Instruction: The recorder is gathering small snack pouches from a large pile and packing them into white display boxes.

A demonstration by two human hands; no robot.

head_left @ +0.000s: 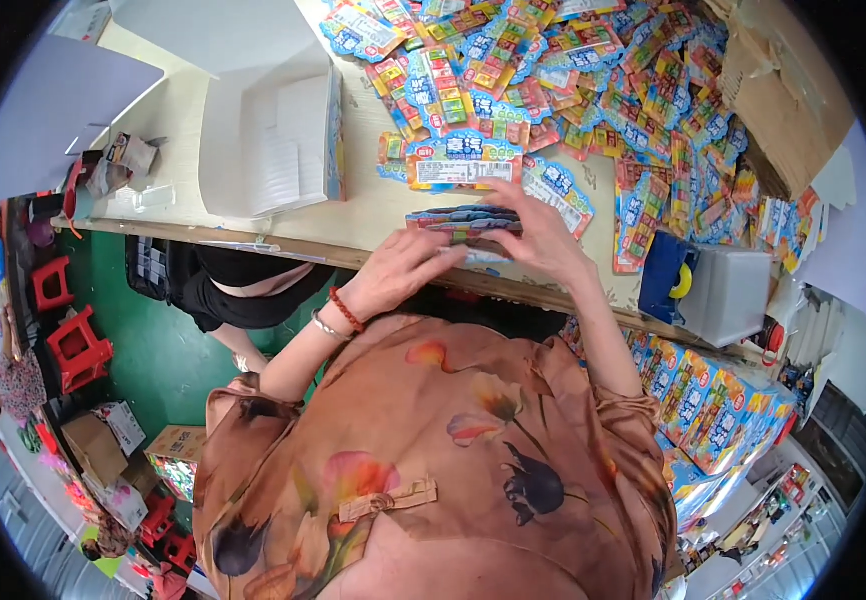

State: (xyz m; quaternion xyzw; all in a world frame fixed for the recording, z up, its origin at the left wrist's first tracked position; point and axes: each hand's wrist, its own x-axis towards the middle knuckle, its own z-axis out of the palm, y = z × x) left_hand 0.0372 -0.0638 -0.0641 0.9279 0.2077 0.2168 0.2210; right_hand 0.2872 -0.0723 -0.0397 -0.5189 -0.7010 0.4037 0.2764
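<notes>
Near the front edge of the table [378, 215], both hands are around a small stack of colourful flat packs [458, 216], which is seen edge-on. My left hand [403, 268] has its fingers curled at the stack's left end. Around the right end, my right hand [545, 235] grips with thumb and fingers. Just beyond the stack lies a flat blue-topped pack [468, 165] with a white label strip, close to my right fingertips. A heap of similar packs [593, 75] spreads over the far and right side. To the left stands an open white carton [243, 165].
A blue tape dispenser [661, 272] and a clear plastic container [738, 295] stand at the right. A brown cardboard box [788, 90] leans beside the heap. Printed boxes [718, 410] are stacked at lower right. Another person's legs [253, 290] and red stools [78, 347] are left.
</notes>
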